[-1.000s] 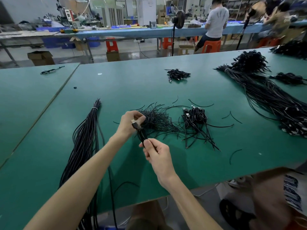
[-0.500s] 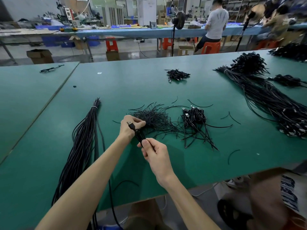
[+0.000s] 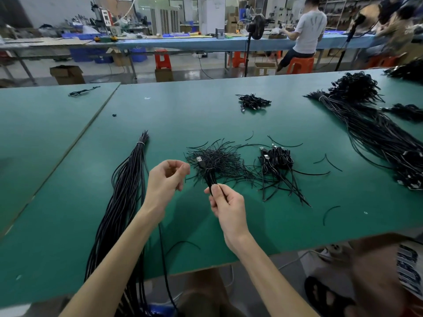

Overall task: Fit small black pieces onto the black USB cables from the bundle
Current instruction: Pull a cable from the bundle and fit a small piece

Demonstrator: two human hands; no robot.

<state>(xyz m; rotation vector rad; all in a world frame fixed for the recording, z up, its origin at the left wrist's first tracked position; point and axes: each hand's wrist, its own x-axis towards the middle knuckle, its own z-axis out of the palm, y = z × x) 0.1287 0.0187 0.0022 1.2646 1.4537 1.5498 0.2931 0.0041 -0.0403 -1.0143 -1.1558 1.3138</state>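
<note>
A tied bundle of black cables (image 3: pixel 128 179) lies along the left of the green table (image 3: pixel 206 115), its lower end hanging off the near edge. Beside it the left hand (image 3: pixel 167 177) hovers with fingers loosely curled, nothing visible in it. The right hand (image 3: pixel 225 207) pinches a folded USB cable (image 3: pixel 209 178), its plug raised over the pile of small black pieces (image 3: pixel 224 163). Right of that lie coiled cables (image 3: pixel 277 160).

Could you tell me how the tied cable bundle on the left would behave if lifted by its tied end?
Probably floppy: the cable bundle bends and droops over the table edge. Likely heavyish, with many strands. Loose strands may splay below the single tie.
</note>
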